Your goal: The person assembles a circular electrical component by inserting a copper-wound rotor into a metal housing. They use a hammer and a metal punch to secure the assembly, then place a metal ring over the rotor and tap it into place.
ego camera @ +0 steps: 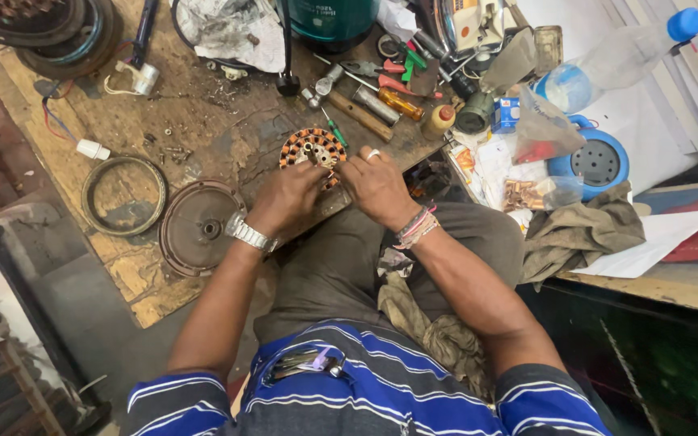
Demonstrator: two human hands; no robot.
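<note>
A round motor stator point(309, 147) with copper-coloured windings lies on the worn wooden board point(195, 105) just past my knees. My left hand point(286, 198), with a metal watch on the wrist, rests its fingers on the stator's near edge. My right hand point(377, 186), wearing a ring and several bracelets, pinches at the same edge beside it. The fingertips of both hands meet over the windings. What they pinch is too small to tell.
A round metal cover point(199, 226) and a metal ring point(123, 195) lie left of my hands. Screwdrivers and pliers point(381, 85), a small bottle point(438, 121) and a green can point(329, 20) crowd the back. A plastic bottle point(607, 60), blue casing point(599, 161) and cloth point(579, 230) sit right.
</note>
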